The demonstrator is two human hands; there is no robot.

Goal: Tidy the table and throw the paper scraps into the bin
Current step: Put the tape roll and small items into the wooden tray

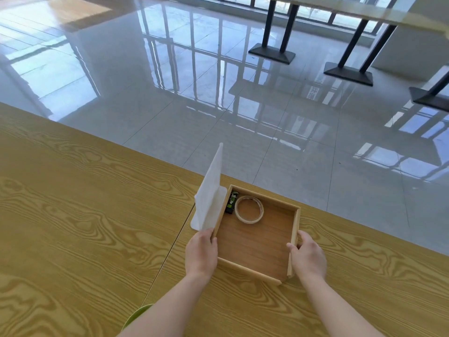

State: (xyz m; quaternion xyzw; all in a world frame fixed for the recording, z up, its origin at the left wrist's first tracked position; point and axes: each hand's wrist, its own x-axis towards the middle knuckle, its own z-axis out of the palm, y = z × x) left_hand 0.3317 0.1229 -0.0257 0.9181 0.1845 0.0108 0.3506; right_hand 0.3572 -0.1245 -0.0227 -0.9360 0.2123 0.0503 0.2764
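— Wood-grain desk (73,215), glossy tiles beyond. At nine o'clock of the tray (257,242)?

— My left hand (201,254) pinches the white paper (210,190) upright against that wall, probably for binning. Tape roll (249,209) and black stick (232,202) sit at eleven. My right hand (307,259) clasps the three o'clock wall, steadying.

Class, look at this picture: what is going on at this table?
A person grips a wooden tray on the table, one hand on each side wall. The left hand also pinches a white sheet standing upright against the tray's left wall. The right hand clasps the right wall. Inside lie a tape roll and a small black-and-green item.
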